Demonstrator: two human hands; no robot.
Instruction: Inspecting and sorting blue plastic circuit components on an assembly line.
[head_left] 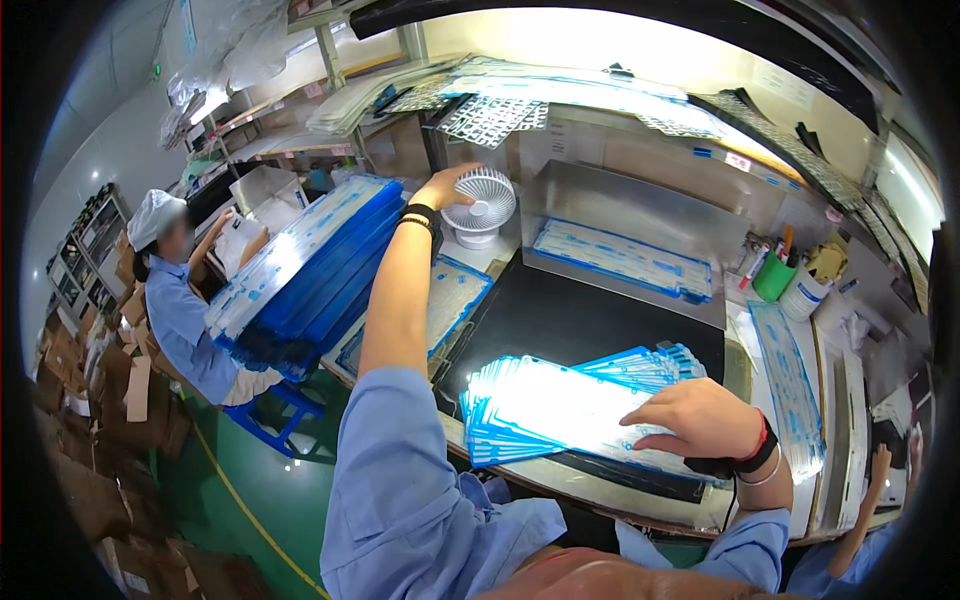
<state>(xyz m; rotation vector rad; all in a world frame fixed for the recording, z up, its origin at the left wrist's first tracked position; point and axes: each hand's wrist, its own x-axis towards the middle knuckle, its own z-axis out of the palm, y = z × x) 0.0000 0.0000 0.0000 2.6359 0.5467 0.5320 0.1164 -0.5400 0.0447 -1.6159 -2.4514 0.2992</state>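
Observation:
A small white desk fan stands at the back of the bench, tilted a little. My left hand reaches far forward and grips its left rim, the thumb in front and the fingers at the top edge. On a black mat, a fanned-out pile of flat white panels with blue edges lies near the front edge. My right hand rests over the right part of this pile, fingers and thumb apart. Whether its fingertips press on the top panel is hard to tell. Bright glare hides that panel's surface.
A tall stack of blue-edged panels stands at left. Behind the mat, a metal guard surrounds another panel. At right are a green pen cup and a white tub. A co-worker sits at far left.

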